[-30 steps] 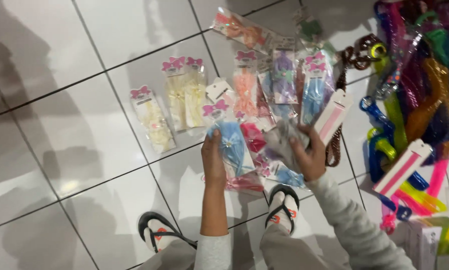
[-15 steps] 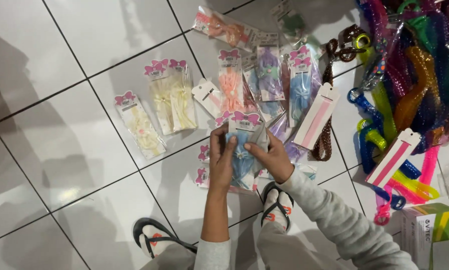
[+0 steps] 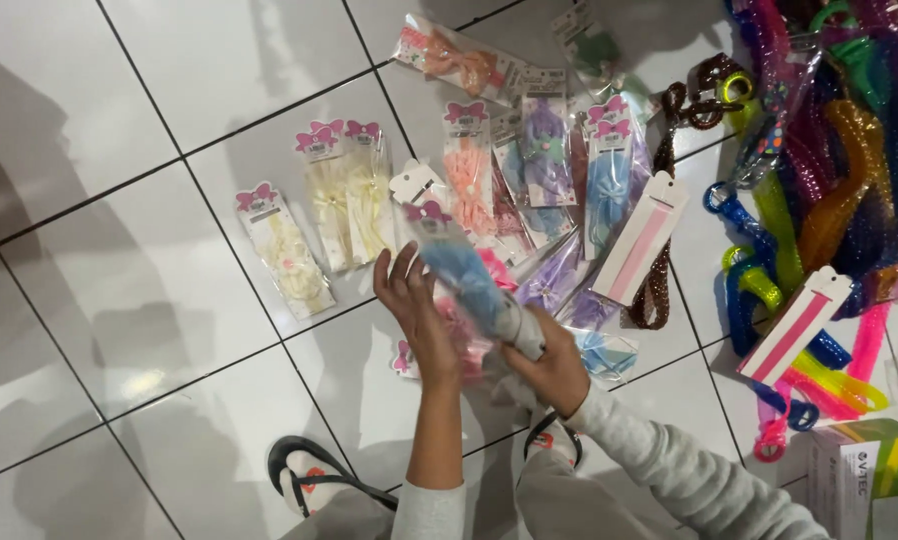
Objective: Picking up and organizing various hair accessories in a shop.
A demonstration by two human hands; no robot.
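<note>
Two hands held a blue bow pack over the tiled floor.

At lower centre of the frame, the right hand [image 3: 554, 370] had its grip closed round the lower end of the blue pack [image 3: 469, 280], which slanted up to the left; the left hand [image 3: 419, 305] lay against its left side with fingers loosely spread, touching rather than clasping. A pink pack [image 3: 459, 345] showed just under the hands. Cream packs [image 3: 319, 215] lay on the floor [image 3: 119, 250] at centre left, and more bow packs [image 3: 539, 150] fanned above the hands. Coloured coils [image 3: 829, 180] filled the right edge, and two sandalled feet [image 3: 319, 485] showed at the bottom.
</note>
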